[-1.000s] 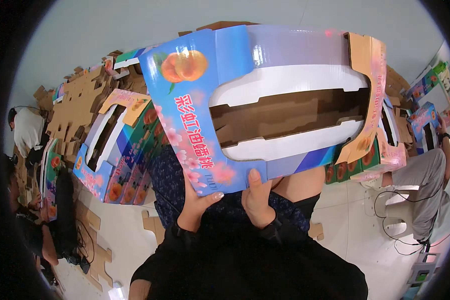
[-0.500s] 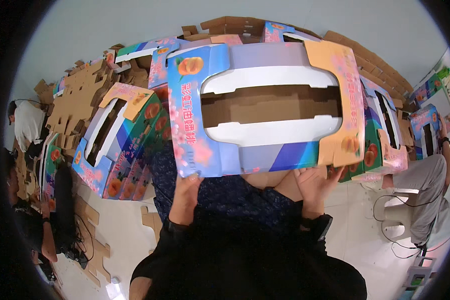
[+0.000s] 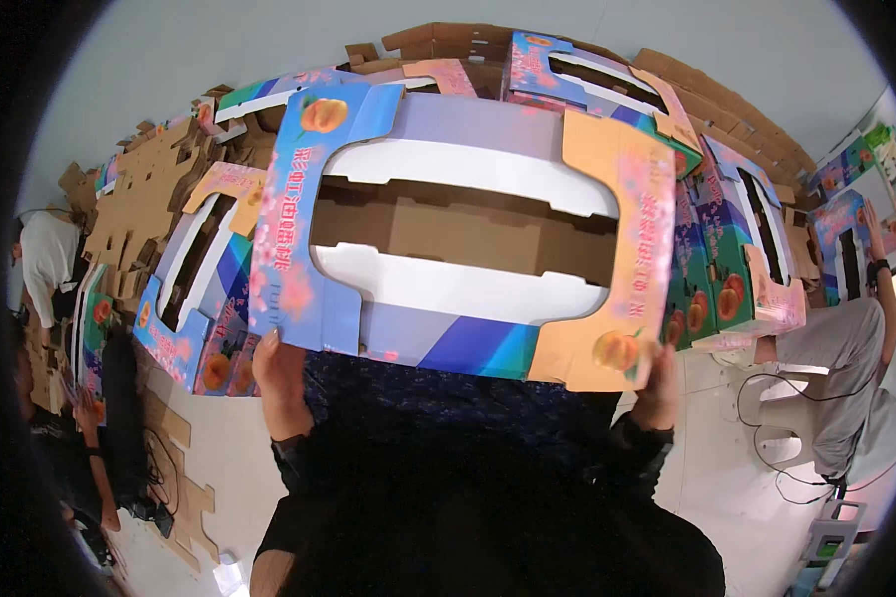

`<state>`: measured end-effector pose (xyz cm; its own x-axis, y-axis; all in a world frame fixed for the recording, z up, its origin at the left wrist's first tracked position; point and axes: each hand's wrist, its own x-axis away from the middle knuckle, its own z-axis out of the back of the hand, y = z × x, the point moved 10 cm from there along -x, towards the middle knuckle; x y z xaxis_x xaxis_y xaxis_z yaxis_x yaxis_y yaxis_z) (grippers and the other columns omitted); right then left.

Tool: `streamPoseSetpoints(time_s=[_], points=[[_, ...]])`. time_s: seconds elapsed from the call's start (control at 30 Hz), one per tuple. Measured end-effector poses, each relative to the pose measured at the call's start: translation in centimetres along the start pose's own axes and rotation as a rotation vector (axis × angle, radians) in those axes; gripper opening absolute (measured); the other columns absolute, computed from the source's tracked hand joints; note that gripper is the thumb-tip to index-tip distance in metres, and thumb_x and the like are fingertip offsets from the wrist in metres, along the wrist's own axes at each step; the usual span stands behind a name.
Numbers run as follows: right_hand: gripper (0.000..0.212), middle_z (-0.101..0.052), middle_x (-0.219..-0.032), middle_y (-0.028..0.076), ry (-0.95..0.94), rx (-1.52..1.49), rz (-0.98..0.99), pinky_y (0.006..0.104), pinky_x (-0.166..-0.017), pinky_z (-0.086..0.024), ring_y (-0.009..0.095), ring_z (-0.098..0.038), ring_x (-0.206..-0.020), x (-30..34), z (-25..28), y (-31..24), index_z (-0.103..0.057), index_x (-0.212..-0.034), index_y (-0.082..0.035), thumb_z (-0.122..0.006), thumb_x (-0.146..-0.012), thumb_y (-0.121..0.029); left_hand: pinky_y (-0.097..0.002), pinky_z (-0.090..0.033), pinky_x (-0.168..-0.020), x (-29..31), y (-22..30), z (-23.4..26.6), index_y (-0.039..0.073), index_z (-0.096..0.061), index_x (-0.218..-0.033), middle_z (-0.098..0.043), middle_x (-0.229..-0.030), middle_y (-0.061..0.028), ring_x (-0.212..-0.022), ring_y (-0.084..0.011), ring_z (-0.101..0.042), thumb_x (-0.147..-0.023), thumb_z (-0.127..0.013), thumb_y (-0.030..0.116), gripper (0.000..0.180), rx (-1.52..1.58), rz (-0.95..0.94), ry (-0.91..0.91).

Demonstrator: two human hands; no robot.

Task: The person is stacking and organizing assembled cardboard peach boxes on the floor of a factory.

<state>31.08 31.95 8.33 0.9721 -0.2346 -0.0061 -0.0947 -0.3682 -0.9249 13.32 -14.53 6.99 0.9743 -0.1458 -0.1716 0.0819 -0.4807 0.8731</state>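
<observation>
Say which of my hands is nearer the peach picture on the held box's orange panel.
Right. Your right hand is just right of the peach picture, at the lower right corner of the box; your left hand is at the lower left corner.

From here I see a loose black top, dark blue speckled clothing below, and black wrist cuffs.

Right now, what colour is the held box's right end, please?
The right end is light orange with pink, clearest in the head view.
</observation>
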Motion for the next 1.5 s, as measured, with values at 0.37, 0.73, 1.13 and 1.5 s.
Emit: streamPoseSetpoints(time_s=[0.37, 0.73, 1.13, 1.5], points=[[0.064, -0.056, -0.118, 0.014, 0.238, -0.397, 0.177, 0.0381, -0.087, -0.051, 0.026, -0.06, -0.104, -3.2, 4.8, 4.6, -0.039, -0.133, 0.002, -0.064, -0.083, -0.029, -0.0429, -0.029, -0.111, 1.8, 4.5, -5.5, -0.001, -0.026, -0.146, -0.04, -0.144, -0.0163, -0.134, -0.0312, -0.039, -0.085, -0.052, 0.054, 0.086, 0.033, -0.161, -0.131], [0.066, -0.051, -0.128, 0.021, 0.678, -0.149, 0.718, 0.0566, -0.092, -0.047, 0.04, -0.056, -0.112, 2.5, 14.7, -18.8, -0.039, -0.138, -0.003, -0.046, -0.091, -0.049, -0.0385, -0.036, -0.103, -1.5, 3.5, -7.1, 0.001, -0.027, -0.147, -0.052, -0.119, -0.0115, -0.11, -0.0231, -0.052, -0.091, -0.042, 0.054, 0.078, -0.003, -0.218, -0.208], [0.063, -0.059, -0.123, 0.021, 0.725, -0.085, 0.482, 0.047, -0.09, -0.052, 0.038, -0.06, -0.11, -0.8, 20.8, -24.3, -0.049, -0.133, -0.005, -0.046, -0.09, -0.052, -0.0386, -0.037, -0.099, -0.9, 4.0, -2.1, 0.001, -0.04, -0.137, -0.05, -0.11, -0.0086, -0.101, -0.0214, -0.05, -0.097, -0.038, 0.037, 0.054, 0.309, -0.288, -0.08], [0.076, -0.056, -0.121, 0.013, 0.698, 0.707, 0.629, 0.0348, -0.092, -0.047, 0.026, -0.056, -0.111, 1.7, 12.4, -23.3, -0.039, -0.14, 0.001, -0.05, -0.065, 0.008, -0.0373, -0.036, -0.094, -0.8, 2.3, 1.3, 0.005, -0.047, -0.125, -0.046, -0.1, -0.0065, -0.092, -0.0187, -0.045, -0.094, -0.041, 0.037, 0.046, 0.473, -0.23, 0.157]])
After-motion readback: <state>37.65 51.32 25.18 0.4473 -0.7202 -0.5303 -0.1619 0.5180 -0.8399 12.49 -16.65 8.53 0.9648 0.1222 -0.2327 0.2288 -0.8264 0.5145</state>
